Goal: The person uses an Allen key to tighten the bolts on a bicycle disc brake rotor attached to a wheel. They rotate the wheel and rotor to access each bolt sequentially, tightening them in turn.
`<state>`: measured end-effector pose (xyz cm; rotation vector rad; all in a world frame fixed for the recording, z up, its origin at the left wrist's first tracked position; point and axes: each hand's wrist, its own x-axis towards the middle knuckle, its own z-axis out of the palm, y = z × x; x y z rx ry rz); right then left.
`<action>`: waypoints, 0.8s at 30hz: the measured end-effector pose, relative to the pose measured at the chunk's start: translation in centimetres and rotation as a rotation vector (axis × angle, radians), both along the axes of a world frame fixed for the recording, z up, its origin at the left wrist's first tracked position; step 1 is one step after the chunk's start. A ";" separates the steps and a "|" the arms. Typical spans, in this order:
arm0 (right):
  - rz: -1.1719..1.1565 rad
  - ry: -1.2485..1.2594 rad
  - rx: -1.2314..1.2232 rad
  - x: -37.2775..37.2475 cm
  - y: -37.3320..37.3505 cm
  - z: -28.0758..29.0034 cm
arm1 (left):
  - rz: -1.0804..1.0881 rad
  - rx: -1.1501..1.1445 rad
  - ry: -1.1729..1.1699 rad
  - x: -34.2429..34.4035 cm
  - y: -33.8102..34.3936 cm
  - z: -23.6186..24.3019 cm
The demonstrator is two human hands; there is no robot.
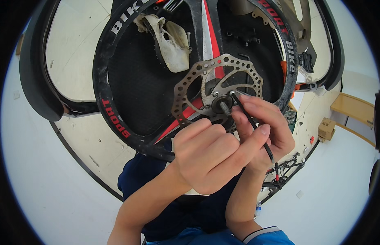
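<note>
Over pale floor [71,36], curled hands [208,153] touch a black hex key [247,116], right pinching, left grip unclear.

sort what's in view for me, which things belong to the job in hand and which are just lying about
In use:
- left hand
- right hand
- black hex key
- disc rotor
- wheel

Apparently just lying about:
- stained whitish object
- cardboard box
- bottle

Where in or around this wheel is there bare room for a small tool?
The black surface within the wheel rim's left half, bordered by the lower red spoke and whitish item; also pale floor between rim and left armrest. It's crowded at the brake rotor, where left hand and right hand meet around the hex key; small dark parts lie beyond.
</note>
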<state>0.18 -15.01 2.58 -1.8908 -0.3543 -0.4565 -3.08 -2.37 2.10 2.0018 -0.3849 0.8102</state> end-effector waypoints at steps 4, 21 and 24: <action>0.020 -0.012 -0.049 0.0 -0.1 -0.1 | -0.003 -0.007 0.053 -0.1 0.2 0.2; 0.013 -0.051 -0.148 0.0 -0.6 0.4 | 0.017 -0.048 0.085 0.2 0.2 0.5; -0.040 -0.053 -0.037 -0.2 -0.6 -0.4 | -0.041 -0.070 0.047 0.1 0.7 0.1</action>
